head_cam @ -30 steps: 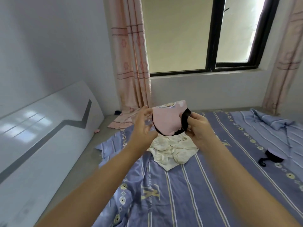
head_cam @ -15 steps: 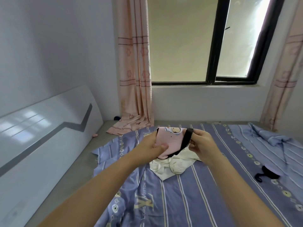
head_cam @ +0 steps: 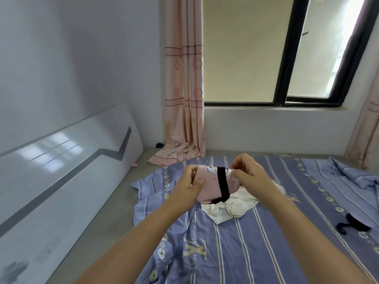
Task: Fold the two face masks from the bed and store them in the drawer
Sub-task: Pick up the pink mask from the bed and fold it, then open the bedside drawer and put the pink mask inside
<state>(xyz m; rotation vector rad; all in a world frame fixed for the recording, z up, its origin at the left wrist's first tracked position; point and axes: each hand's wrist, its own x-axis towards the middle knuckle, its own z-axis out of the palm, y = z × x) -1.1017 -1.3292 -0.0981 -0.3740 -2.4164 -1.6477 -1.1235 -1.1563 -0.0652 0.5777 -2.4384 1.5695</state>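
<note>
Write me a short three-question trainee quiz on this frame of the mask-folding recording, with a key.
1. True or false: both hands hold the pink mask above the bed.
2. What lies on the bed under the held mask? A) a white cloth B) a book C) a pillow
3. Fill in: a black ____ crosses the pink mask.

Key:
1. True: left hand, right hand.
2. A, the white cloth.
3. strap.
</note>
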